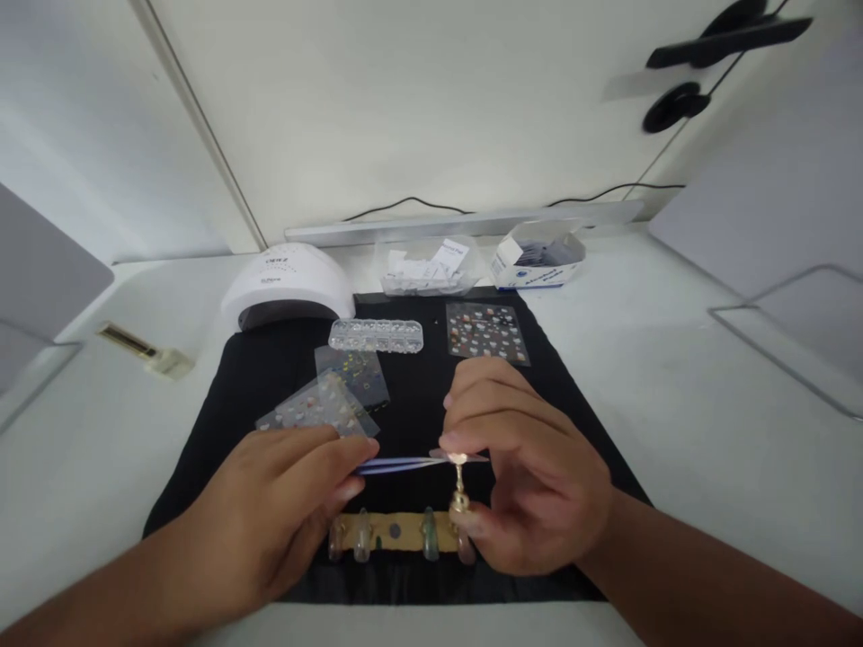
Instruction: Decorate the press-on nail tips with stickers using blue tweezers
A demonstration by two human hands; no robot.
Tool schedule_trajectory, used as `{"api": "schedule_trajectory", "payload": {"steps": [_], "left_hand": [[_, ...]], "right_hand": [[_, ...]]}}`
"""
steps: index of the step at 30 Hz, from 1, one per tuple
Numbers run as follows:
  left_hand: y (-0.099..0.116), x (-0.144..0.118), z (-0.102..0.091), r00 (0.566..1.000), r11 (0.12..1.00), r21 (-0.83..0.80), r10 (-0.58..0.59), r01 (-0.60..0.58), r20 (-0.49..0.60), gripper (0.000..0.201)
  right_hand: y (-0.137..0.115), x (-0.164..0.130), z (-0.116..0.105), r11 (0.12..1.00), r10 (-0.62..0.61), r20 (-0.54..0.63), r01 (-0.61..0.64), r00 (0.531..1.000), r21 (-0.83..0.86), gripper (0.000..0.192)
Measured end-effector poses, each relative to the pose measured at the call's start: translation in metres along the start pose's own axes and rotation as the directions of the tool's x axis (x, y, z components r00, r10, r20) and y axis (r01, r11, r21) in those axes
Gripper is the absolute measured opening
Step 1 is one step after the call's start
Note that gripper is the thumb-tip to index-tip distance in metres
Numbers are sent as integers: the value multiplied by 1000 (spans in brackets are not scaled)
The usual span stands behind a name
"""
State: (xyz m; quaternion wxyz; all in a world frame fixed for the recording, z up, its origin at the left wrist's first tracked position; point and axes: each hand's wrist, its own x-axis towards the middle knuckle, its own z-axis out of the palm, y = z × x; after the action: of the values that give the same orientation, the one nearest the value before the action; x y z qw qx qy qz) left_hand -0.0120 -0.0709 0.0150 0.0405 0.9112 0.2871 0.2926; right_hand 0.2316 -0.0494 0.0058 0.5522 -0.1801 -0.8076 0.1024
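My left hand point(283, 508) grips blue tweezers point(397, 465) that point right. Their tips meet a small nail tip on a gold stand point(459, 490). My right hand point(522, 467) pinches that stand, one finger resting on top of the nail tip and others at the base. The stand sits at the right end of a gold holder strip point(397, 532) carrying several clear nail tips. All of this lies on a black mat point(418, 404).
Sticker sheets point(337, 400) lie left of centre, another sheet point(486, 332) at the back right. A clear compartment box point(376, 335), a white nail lamp point(287, 283), a clear tray of packets point(428, 268) and an open blue-white box point(536, 256) stand behind.
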Motion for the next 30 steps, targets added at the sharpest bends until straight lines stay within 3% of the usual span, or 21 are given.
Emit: {"api": "schedule_trajectory", "payload": {"steps": [8,30], "left_hand": [[-2,-9,0,1000,999,53,2,-2,-10,26],[-1,-10,1,1000,998,62,-4,4,-5,27]], "right_hand": [[-7,1,5,998,69,0,-69,998,2,17],[-9,3,3,994,108,39,-108,993,6,20]]}}
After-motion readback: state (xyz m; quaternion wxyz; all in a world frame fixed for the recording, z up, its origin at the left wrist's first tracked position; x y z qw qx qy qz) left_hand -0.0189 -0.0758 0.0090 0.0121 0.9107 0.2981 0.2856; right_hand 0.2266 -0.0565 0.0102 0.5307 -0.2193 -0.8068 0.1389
